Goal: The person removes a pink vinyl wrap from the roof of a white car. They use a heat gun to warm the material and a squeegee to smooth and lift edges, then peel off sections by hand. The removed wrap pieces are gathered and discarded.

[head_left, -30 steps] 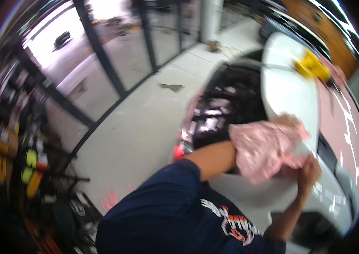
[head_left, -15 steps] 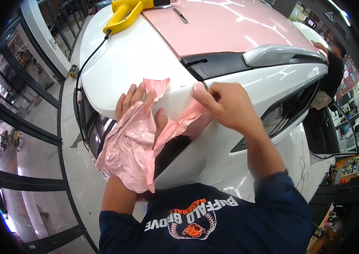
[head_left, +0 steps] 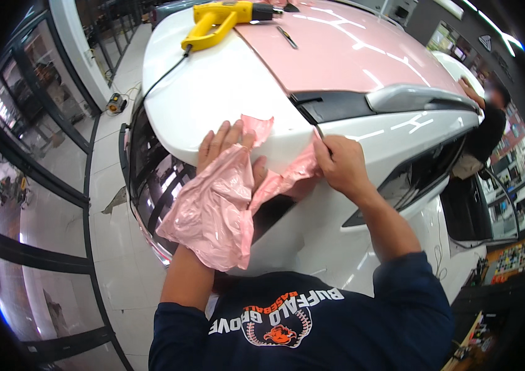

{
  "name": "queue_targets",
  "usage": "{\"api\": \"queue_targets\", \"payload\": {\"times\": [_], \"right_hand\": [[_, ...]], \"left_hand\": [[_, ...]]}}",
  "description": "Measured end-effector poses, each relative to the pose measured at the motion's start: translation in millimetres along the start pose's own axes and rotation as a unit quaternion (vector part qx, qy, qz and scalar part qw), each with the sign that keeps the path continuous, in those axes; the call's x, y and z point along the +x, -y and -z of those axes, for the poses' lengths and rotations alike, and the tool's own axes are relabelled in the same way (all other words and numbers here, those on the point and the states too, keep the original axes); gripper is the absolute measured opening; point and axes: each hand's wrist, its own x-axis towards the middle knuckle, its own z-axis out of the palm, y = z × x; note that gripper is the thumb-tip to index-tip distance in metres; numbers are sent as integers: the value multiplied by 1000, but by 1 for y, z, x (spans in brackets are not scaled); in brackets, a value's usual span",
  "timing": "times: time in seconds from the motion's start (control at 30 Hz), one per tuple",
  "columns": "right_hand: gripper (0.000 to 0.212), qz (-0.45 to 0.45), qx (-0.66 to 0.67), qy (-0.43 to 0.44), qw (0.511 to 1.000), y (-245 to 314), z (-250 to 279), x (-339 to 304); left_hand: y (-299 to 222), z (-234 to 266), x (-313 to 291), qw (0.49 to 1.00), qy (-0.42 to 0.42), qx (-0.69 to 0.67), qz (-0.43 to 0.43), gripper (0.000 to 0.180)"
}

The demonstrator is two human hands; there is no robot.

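Observation:
A crumpled sheet of glossy pink vinyl film drapes over the back of my left hand and wrist. That hand's fingers rest on the edge of the car's white rear spoiler, with the thumb lower down and film bunched between. From there a twisted strip of film runs right to my right hand, which is closed in a pinch on its end beside the spoiler's corner. A small pink flap stands up by my left fingertips. Film hides part of my left palm.
A yellow heat gun lies on the spoiler, its black cord trailing left. On the pink roof lies a small utility knife. A silver roof rail runs along the side. Another person works at the car's far right.
My view has shifted, so the car and heat gun appear farther right and lower. My right hand has drawn the film's end slightly down; both hands keep their hold.

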Motion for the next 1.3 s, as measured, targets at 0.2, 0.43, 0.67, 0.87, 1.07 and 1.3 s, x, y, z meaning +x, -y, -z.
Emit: {"api": "queue_targets", "payload": {"times": [0.2,0.43,0.67,0.87,1.07,1.3], "right_hand": [[7,-4,62,46,997,1,16,-3],[36,295,-85,58,950,-15,20,18],[27,379,-15,52,924,-34,15,23],[28,361,-55,61,929,-31,19,11],[25,301,-30,48,952,-32,21,-44],[26,228,-47,-11,972,-15,10,-65]], "left_hand": [[-3,7,0,999,20,-30,29,40],[-4,7,-1,999,29,-21,7,39],[-3,6,-2,1000,8,-14,-6,42],[0,5,-2,1000,-11,-5,-11,42],[-5,6,2,1000,10,-13,-1,40],[-19,2,-25,995,75,58,-8,56]]}}
